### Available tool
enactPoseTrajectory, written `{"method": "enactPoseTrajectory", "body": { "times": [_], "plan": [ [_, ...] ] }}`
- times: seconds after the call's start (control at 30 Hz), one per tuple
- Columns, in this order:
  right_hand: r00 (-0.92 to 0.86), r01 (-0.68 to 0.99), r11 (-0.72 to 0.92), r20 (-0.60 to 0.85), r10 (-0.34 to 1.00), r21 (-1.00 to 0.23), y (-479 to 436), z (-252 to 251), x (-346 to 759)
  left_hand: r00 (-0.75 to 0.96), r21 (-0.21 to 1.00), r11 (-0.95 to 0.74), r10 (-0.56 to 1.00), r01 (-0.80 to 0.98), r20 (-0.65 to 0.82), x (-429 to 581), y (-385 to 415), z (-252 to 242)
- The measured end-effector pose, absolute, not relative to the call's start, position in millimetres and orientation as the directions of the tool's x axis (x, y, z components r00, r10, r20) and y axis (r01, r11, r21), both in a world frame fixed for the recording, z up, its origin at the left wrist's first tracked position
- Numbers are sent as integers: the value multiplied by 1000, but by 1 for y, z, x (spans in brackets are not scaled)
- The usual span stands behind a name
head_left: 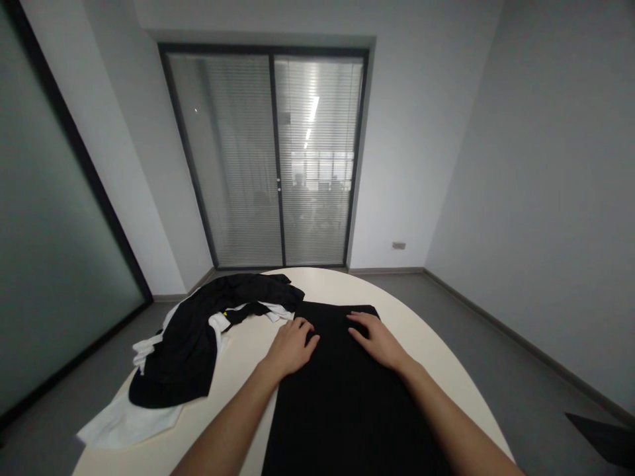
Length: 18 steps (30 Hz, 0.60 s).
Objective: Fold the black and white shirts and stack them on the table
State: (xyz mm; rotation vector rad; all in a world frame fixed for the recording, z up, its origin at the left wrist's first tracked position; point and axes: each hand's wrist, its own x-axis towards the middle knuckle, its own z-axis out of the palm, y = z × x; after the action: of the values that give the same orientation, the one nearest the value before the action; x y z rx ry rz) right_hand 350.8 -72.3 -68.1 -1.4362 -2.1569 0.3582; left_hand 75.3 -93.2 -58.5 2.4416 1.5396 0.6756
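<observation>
A black piece of cloth [342, 396], perhaps a garment, lies flat on the pale round table [431, 337], running from its far part to the bottom of the view. My left hand [292, 345] rests on the cloth's left edge, fingers bent a little and thumb apart, holding nothing. On the right side of the same cloth, my right hand [376, 338] lies with fingers spread and thumb pointing inward. Both hands are near the cloth's far end. Its near end is cut off by the frame.
Left on the table is a loose heap of black clothes [188, 337] mixed with white cloth [131, 423], which reaches the table's edge. Beyond stand a glass door with blinds [317, 165] and a white wall [421, 132]. A dark object [602, 436] shows at lower right.
</observation>
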Motion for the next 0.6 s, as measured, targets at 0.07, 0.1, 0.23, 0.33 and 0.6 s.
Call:
{"method": "enactPoseTrajectory", "body": {
  "times": [0.07,0.1,0.23,0.33,0.6],
  "plan": [
    [-233,821,347,289,929,-453,-68,-75,361,323,394,-426,897,814,302,76,-88,-63],
    [-214,836,319,269,939,-447,-66,-79,366,308,403,-418,899,814,311,76,-86,-67],
    [-166,827,235,177,970,-510,-54,-84,380,183,460,-336,920,822,346,75,-83,-77],
    [-177,762,220,131,975,-609,-38,-79,385,76,490,-253,933,834,353,74,-79,-79],
    [-79,746,286,346,935,-601,-23,-95,391,-7,542,-192,939,818,343,63,-60,-89]
  ]
}}
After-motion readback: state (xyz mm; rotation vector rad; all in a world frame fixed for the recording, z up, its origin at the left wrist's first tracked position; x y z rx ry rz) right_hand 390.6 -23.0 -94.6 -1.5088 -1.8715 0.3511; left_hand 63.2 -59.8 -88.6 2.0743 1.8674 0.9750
